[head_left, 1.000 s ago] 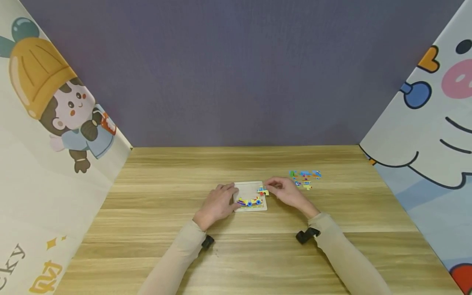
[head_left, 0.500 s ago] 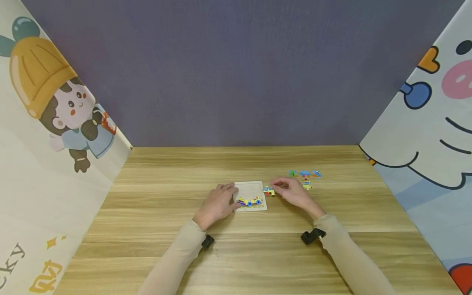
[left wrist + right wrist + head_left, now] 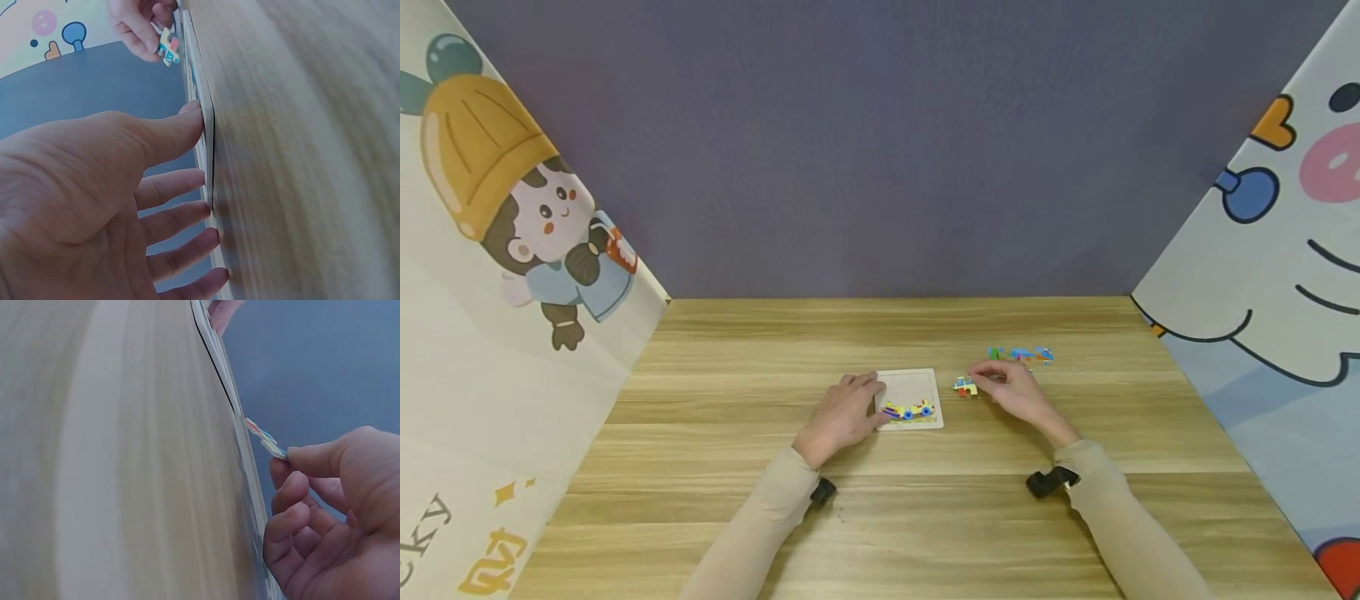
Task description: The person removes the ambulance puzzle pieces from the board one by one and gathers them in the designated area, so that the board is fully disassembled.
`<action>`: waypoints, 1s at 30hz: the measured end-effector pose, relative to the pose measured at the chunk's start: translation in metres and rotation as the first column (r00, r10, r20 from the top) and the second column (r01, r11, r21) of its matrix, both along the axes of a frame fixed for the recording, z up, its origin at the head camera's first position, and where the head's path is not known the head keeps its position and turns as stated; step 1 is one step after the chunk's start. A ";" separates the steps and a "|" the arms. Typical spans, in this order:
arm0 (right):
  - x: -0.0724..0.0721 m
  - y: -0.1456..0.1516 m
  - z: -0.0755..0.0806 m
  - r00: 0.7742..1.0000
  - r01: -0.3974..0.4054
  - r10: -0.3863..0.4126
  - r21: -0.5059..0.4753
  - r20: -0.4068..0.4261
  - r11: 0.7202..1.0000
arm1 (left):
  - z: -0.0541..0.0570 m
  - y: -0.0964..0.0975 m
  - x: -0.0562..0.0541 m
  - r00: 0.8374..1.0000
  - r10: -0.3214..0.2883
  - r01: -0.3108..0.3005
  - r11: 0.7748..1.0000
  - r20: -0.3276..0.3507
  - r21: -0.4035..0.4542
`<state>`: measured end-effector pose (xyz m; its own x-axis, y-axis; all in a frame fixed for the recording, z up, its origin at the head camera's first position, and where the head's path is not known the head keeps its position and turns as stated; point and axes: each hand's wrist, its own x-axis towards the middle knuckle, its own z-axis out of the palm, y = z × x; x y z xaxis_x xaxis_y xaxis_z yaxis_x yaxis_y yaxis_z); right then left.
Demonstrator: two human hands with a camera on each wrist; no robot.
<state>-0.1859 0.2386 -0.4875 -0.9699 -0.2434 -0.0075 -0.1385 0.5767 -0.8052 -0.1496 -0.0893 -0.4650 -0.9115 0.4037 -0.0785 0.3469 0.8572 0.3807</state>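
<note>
My right hand (image 3: pixel 1017 392) pinches a small yellow, blue and red puzzle piece (image 3: pixel 965 387) between thumb and index finger, to the right of the puzzle board. In the right wrist view, the piece (image 3: pixel 265 437) is tilted, and the other fingers are bent toward the palm. The pale puzzle board (image 3: pixel 917 385) lies flat, with joined colourful pieces (image 3: pixel 908 410) along its near side. My left hand (image 3: pixel 841 412) rests at the board's left edge. Its thumb touches the board (image 3: pixel 209 137) in the left wrist view, and the fingers are extended and spread.
Several loose puzzle pieces (image 3: pixel 1021 354) lie on the wooden table (image 3: pixel 745 383) behind the right hand, partly hidden by it. A grey-purple panel (image 3: pixel 880 150) stands at the table's back, with cartoon-printed panels on both sides.
My right hand has moved right, carrying the puzzle piece from over the board's right edge to beside it. The left hand and the board have stayed in place.
</note>
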 end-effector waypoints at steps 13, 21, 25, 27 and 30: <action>0.002 0.035 0.000 0.998 0.060 -0.060 -0.002 0.009 0.998 | 0.001 0.000 0.001 1.000 0.003 -0.003 1.000 0.003 0.004; 0.003 0.060 0.003 0.990 0.133 -0.133 0.005 0.037 0.991 | 0.000 0.000 0.002 1.000 0.001 -0.001 1.000 0.001 0.004; 0.002 0.075 0.005 0.983 0.182 -0.182 -0.003 0.021 0.983 | -0.001 -0.001 0.002 1.000 -0.004 0.004 1.000 0.000 -0.004; 0.000 0.082 0.006 0.976 0.215 -0.215 -0.015 0.017 0.976 | -0.001 -0.001 0.002 1.000 -0.007 0.007 1.000 -0.002 -0.007; -0.002 0.094 0.006 0.966 0.258 -0.257 -0.020 0.030 0.966 | -0.001 -0.001 0.001 1.000 -0.002 0.002 1.000 -0.001 -0.007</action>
<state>-0.1880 0.3328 -0.4812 -0.9994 0.0139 -0.0314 0.0337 0.5706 -0.8205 -0.1485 -0.0903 -0.4657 -0.9106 0.4054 -0.0808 0.3492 0.8590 0.3744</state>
